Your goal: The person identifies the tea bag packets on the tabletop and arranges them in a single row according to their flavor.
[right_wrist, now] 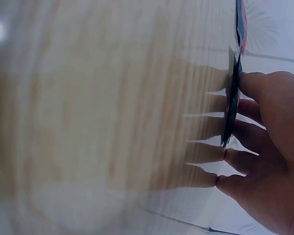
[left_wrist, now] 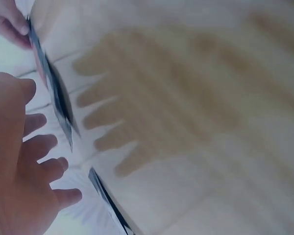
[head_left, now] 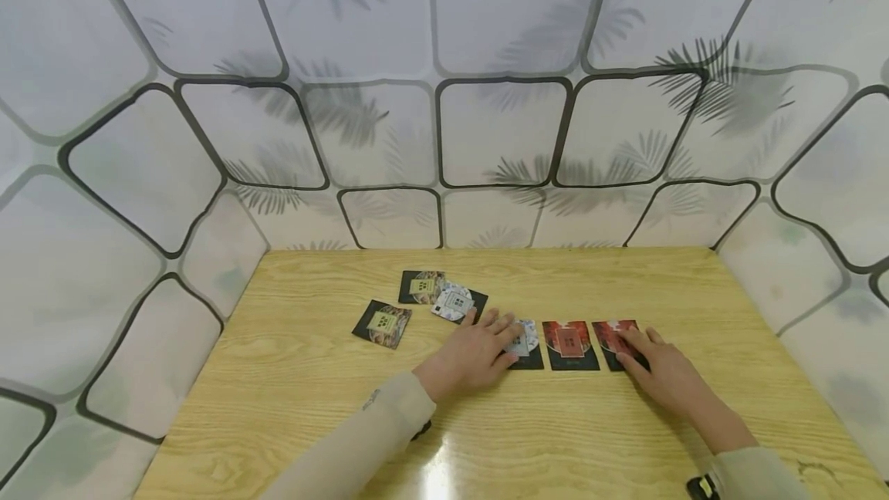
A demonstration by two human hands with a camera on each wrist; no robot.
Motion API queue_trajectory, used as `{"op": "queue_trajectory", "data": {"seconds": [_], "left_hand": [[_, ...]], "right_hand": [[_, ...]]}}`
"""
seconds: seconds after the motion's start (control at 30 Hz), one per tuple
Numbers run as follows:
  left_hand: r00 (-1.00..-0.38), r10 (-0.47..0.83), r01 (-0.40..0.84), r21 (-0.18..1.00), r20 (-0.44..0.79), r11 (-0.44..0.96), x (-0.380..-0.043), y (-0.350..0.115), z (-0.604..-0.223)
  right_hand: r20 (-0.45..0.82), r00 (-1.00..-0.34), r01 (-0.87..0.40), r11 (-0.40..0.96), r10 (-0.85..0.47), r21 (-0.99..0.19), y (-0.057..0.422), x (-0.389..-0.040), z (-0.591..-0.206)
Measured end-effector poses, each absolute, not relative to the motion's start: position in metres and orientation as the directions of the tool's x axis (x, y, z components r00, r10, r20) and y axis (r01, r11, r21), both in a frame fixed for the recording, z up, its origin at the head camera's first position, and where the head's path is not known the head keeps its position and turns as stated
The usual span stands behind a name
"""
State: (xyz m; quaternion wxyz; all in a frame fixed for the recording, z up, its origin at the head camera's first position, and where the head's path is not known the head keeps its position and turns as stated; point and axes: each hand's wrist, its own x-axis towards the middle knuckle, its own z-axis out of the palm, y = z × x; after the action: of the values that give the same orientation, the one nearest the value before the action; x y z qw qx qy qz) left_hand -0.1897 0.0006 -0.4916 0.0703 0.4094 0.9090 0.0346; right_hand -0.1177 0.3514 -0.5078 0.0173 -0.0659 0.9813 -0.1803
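Spreading my left hand over a white-blue packet, I see in the head view six packets on the table: two with yellow labels, two white-blue, two red. My right hand has its fingertips on the outer red packet. The inner red packet lies between my hands, with narrow gaps either side. The other white-blue packet lies right beside the upper yellow-label one. Wood shows from the packets back to the far edge, where the wall rises, and out to both side edges.

In the left wrist view, my five fingers are straight and fanned, holding nothing, with a gap between them and the packet edges.

In the right wrist view, I count two packet edges; my thumb and fingers touch the nearer one, lightly bent and apart.
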Motion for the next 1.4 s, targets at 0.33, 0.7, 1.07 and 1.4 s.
{"op": "queue_trajectory", "data": {"seconds": [0.33,0.7,1.07,1.4], "left_hand": [[-0.804,0.593,0.589,0.087,-0.037,0.804,-0.218,-0.016,-0.492],[-0.879,0.471,0.465,0.087,-0.078,0.881,-0.227,-0.03,-0.495],[-0.879,0.465,0.466,0.014,-0.103,0.885,-0.229,-0.034,-0.499],[-0.859,0.5,0.501,0.018,-0.109,0.865,-0.227,-0.038,-0.493]], "right_hand": [[-0.019,-0.99,-0.122,0.928,-0.138,-0.352,0.349,-0.119,-0.506],[-0.01,-0.99,-0.128,0.929,-0.14,-0.348,0.348,-0.12,-0.505],[0.001,-0.989,-0.142,0.925,-0.151,-0.353,0.349,-0.118,-0.503],[-0.005,-0.99,-0.132,0.924,-0.143,-0.358,0.35,-0.117,-0.505]]}}
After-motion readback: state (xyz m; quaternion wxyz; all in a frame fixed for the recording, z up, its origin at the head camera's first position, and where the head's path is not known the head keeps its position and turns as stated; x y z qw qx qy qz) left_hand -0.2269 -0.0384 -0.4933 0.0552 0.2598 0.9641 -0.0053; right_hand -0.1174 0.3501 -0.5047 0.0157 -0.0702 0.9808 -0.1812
